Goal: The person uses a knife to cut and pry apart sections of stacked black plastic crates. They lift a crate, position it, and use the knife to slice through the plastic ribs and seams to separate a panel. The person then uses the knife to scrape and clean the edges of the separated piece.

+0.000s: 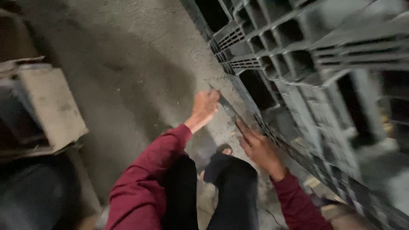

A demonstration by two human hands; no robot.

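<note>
— Hands first: where are they, and on what?

— Both sit on the lower edge of a grey plastic pallet (306, 64) that stands on its side against the right of the view. The left hand (205, 107) is further along that edge, curled over it, fingers together and seemingly closed on the rim, though blur hides how tight the hold is. The right hand (257, 147) is nearer the body, fingers stretched out side by side and laid flat along the same edge rather than wrapped round it.

— Why one curled and one flat?

— I judge the curled hand does the gripping while the flat one steadies, keeping the upright slab from tipping. Spread along the rim like this, the two hands control its lean better than they would close together.

— And the pallet itself?

— Its open grid of cells faces the camera, its bottom edge meeting the concrete floor (136, 64). It looks nearly upright; whether it leans on something behind I cannot tell.

— What of the person's stance?

— Dark trouser legs (230, 187) and a shoe (224, 149) show directly below, close to the pallet's foot, red sleeves (145, 179) reaching forward. Standing that near probably keeps the weight within easy reach.

— Anything else about?

— A worn cardboard box (47, 110) lies at the left, well apart from the hands, with something dark beneath it that I cannot make out
</note>
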